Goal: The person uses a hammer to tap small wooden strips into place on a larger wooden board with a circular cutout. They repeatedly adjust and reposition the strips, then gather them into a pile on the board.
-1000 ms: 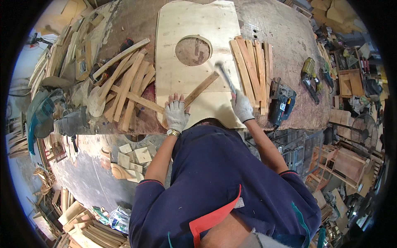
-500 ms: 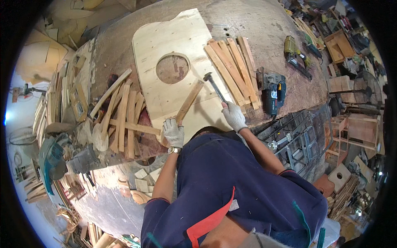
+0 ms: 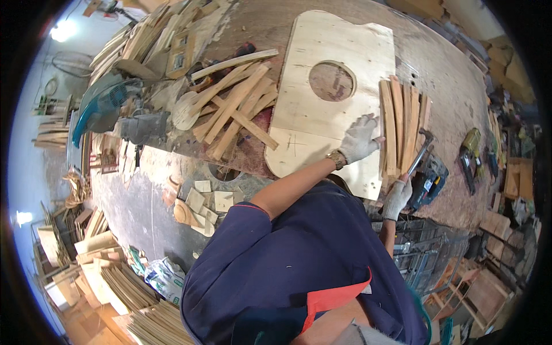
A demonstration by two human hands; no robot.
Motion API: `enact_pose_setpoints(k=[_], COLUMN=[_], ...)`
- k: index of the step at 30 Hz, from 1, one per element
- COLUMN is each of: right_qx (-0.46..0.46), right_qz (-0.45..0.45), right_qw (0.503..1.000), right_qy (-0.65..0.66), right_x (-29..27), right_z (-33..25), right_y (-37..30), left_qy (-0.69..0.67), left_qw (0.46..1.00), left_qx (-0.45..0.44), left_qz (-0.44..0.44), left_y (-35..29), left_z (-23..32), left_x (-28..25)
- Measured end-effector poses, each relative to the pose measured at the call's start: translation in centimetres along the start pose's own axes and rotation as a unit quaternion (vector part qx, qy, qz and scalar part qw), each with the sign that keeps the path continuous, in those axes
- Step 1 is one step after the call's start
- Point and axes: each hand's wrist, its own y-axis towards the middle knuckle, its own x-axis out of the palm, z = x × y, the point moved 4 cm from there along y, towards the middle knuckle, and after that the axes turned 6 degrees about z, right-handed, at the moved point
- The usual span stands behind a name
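Hammer (image 3: 417, 157) moved past plywood's (image 3: 322, 125) right edge, in right grip (image 3: 397, 199); left grip (image 3: 359, 139) wide over bare plywood.

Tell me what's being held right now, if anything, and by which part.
The right hand grips a hammer by the end of its handle. The left hand appears to hold nothing.
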Motion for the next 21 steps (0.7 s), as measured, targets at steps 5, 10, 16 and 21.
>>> enact_pose_setpoints(k=[5, 10, 16, 21], right_qx=[0.110, 0.075, 0.028, 0.025], right_qz=[-0.020, -0.056, -0.105, -0.082], right_qw=[0.993, 0.996, 0.993, 0.993], right_qy=[0.040, -0.009, -0.043, -0.076], right_x=[0.5, 1.1, 3.4, 3.4], right_z=[1.1, 3.1, -0.5, -1.2], right_y=[-1.9, -2.1, -1.9, -2.4], left_qy=[0.302, 0.505, 0.533, 0.405], left_qw=[0.901, 0.786, 0.808, 0.904], left_qx=[0.058, -0.197, -0.164, -0.051], left_qz=[0.305, 0.298, 0.192, 0.130], left_y=[-2.7, -8.7, -9.8, -5.4], left_z=[-11.5, -24.1, -25.8, -16.8], left_x=[-10.6, -25.3, -28.5, -22.4])
